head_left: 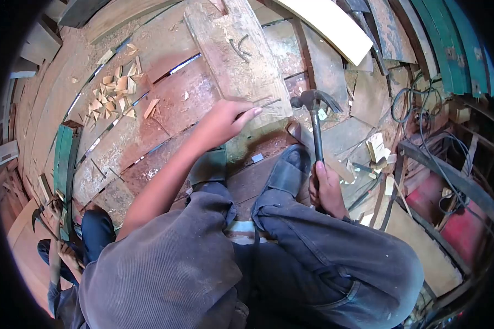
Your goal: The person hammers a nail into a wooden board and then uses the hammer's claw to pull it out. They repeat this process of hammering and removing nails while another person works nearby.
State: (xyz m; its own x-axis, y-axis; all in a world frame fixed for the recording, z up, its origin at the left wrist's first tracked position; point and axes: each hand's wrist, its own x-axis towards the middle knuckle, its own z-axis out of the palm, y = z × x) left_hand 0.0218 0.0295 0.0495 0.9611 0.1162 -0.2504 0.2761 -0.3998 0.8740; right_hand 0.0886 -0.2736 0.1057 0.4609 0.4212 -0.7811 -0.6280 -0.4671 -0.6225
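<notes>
My left hand [230, 118] pinches a long nail [271, 102] between thumb and fingers. The nail lies nearly flat over the near end of a worn wooden plank [247, 71]. In my right hand [328, 189] is a claw hammer [316, 123], gripped low on its dark handle. Its head is up, just right of the plank's end and close to the nail's tip. Farther up the plank lie a few bent nails [240, 49], apart from both hands.
Wood chips [115, 93] are heaped on the board floor at left. A pale board [329, 24] lies at upper right, near tangled cables [417, 104]. A green-painted beam [66, 170] stands at left, beside another person's hand [68, 255] and a second hammer [38, 219].
</notes>
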